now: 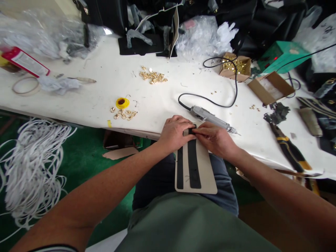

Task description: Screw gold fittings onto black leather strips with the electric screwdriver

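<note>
A beige panel (207, 175) with rounded corners and two black strips rests over my lap, its far end at the table edge. My left hand (175, 133) is closed on the far end of this panel, thumb beside the middle black strip (193, 164). Close by, my right hand (216, 138) pinches at the upper end of the same strip; what sits between the fingertips is hidden. Just beyond the right hand lies a grey corded electric screwdriver (210, 117), its bit pointing right.
Gold snap hooks (126, 114) lie beside a yellow round container (122, 103). A pile of gold hardware (153, 77) sits farther back. Pliers (288, 147), a cardboard box of gold pieces (235, 66) and a green power unit (283, 56) stand right. White cord (36, 168) heaps on the floor.
</note>
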### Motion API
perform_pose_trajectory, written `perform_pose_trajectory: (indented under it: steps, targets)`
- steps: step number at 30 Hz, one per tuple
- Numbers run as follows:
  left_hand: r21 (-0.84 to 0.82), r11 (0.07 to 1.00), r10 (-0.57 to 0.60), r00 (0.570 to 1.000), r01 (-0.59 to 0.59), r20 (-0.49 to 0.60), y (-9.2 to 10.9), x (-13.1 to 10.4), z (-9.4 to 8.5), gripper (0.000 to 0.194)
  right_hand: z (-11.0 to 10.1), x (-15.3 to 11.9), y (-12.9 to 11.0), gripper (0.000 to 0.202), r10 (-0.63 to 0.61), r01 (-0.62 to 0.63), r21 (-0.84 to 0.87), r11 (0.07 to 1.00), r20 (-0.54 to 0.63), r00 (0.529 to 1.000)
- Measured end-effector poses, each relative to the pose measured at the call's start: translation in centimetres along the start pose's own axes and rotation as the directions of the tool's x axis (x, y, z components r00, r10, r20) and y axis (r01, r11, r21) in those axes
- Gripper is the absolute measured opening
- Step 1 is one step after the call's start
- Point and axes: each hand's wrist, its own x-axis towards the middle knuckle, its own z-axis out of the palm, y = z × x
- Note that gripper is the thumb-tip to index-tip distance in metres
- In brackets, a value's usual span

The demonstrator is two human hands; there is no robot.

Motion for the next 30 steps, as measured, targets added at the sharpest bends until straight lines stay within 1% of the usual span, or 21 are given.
perform_pose_trajectory:
  steps: [8, 11, 13, 15, 17, 18, 20, 21, 23, 25, 27, 28, 29, 30]
  targets:
    - [0.008, 1.000, 0.002, 1.000, -0.002, 0.016, -0.1, 0.0, -0.1, 0.037, 0.2, 1.0, 0.1, 0.015, 0.096, -0.095, 0.092, 0.991, -0.005, 0.995]
    - [0.008, 1.000, 0.011, 1.000, -0.011, 0.005, -0.2, -0.1, 0.0, 0.038, 0.0, 1.1, -0.2, 0.014, 0.104, -0.103, 0.098, 0.990, 0.000, 0.995]
    - [0.002, 1.000, 0.010, 1.000, -0.010, 0.004, -0.2, -0.1, 0.0, 0.037, -0.5, 1.0, -0.3, 0.015, 0.108, -0.104, 0.088, 0.991, -0.040, 0.993]
    - [-0.007, 1.000, 0.005, 1.000, -0.005, 0.007, -0.2, 0.0, 0.0, 0.036, -1.3, 1.0, -0.1, 0.018, 0.124, -0.124, 0.004, 0.992, -0.152, 0.981]
    - [-0.014, 1.000, -0.004, 1.000, 0.004, 0.009, -0.1, 0.0, 0.0, 0.035, -2.2, 1.1, 0.6, 0.024, 0.120, -0.173, -0.197, 0.965, -0.253, 0.960]
    - [-0.017, 1.000, -0.010, 1.000, 0.010, 0.012, 0.0, 0.0, 0.0, 0.035, -2.6, 1.2, 1.1, 0.031, 0.118, -0.201, -0.314, 0.928, -0.263, 0.958]
    - [-0.019, 1.000, -0.024, 0.999, 0.025, 0.021, 0.1, 0.1, -0.1, 0.034, -3.0, 1.4, 2.3, 0.047, 0.146, -0.236, -0.489, 0.840, -0.215, 0.966]
    - [-0.019, 0.999, -0.031, 0.999, 0.031, 0.025, 0.1, 0.2, -0.2, 0.034, -3.1, 1.5, 3.0, 0.051, 0.170, -0.242, -0.530, 0.813, -0.181, 0.969]
    - [-0.016, 0.999, -0.035, 0.999, 0.035, 0.033, 0.2, 0.3, -0.3, 0.034, -3.1, 1.6, 4.1, 0.048, 0.192, -0.238, -0.538, 0.808, -0.142, 0.971]
    - [-0.019, 0.999, -0.032, 0.999, 0.032, 0.036, 0.2, 0.3, -0.3, 0.033, -3.4, 1.5, 4.9, 0.042, 0.179, -0.225, -0.479, 0.849, -0.140, 0.974]
    - [-0.029, 0.999, -0.035, 0.999, 0.036, 0.031, 0.2, 0.3, -0.3, 0.032, -4.0, 1.2, 5.0, 0.037, 0.200, -0.246, -0.326, 0.913, -0.169, 0.965]
    - [-0.034, 0.999, -0.039, 0.999, 0.040, 0.030, 0.2, 0.3, -0.3, 0.031, -4.4, 1.1, 4.8, 0.035, 0.237, -0.271, -0.194, 0.943, -0.183, 0.954]
    - [-0.038, 0.998, -0.042, 0.999, 0.043, 0.030, 0.2, 0.3, -0.3, 0.031, -4.9, 1.0, 4.5, 0.035, 0.281, -0.292, -0.025, 0.956, -0.201, 0.938]
    - [-0.039, 0.998, -0.043, 0.999, 0.044, 0.032, 0.2, 0.3, -0.2, 0.031, -5.4, 0.9, 4.0, 0.037, 0.324, -0.293, 0.165, 0.942, -0.215, 0.921]
